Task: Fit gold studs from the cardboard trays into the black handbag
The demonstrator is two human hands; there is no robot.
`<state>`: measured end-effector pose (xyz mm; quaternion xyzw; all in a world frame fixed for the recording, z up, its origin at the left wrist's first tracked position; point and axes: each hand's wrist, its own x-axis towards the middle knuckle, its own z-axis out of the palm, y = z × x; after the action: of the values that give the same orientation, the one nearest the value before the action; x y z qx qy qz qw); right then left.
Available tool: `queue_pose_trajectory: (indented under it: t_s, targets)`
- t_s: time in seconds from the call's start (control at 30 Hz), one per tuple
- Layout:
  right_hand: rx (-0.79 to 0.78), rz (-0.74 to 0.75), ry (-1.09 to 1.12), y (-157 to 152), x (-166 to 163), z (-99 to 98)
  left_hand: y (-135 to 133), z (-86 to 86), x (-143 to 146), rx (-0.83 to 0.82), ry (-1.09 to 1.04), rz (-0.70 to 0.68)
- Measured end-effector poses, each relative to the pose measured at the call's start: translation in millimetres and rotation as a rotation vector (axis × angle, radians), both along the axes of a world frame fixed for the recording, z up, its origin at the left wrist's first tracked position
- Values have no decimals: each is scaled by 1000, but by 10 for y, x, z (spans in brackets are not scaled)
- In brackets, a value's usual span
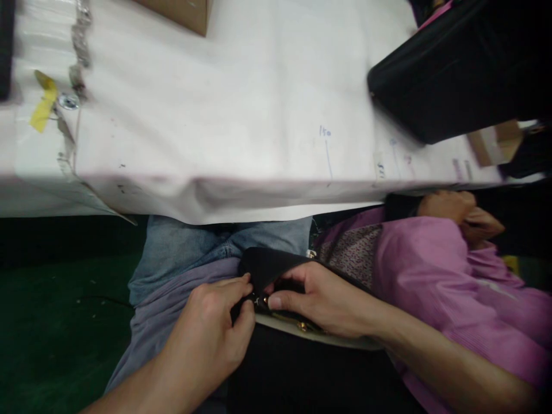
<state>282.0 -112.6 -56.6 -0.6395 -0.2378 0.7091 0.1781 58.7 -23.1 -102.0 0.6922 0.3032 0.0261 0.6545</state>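
Note:
A black bag (310, 374) rests on my lap, its mouth partly parted and edged with a pale strip (345, 343). At the left end of that mouth, my left hand (213, 322) pinches the black material between thumb and fingers. My right hand (323, 296) is closed at the same opening, thumb and fingers on the bag's edge beside a small shiny metal piece (265, 300). Gold-coloured hardware, perhaps a zipper pull (303, 326), shows just below the right hand. What lies inside the bag is hidden.
Ahead stands a table with a white cover (241, 115), marked in pen near its front edge. A large black bag (440, 75) and a small cardboard box (495, 142) sit at right, another cardboard box (185, 14) at the back. Close on my right is a co-worker's pink sleeve (422, 264).

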Motion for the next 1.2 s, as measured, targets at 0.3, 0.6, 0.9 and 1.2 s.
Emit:
queue_pose_trajectory:
  t_s: [0.3,0.6,0.9,1.2]
  targets:
    - [211,68,-240,-133,-95,65,54,17,29,-21,93,-17]
    - [309,-108,-349,-260,-256,28,219,41,93,-162,81,-70]
    - [429,-215,-490,-391,-328,-31,327,63,248,-200,68,-187]
    - [378,-321,-461,-490,-303,-130,357,114,332,-183,20,-261]
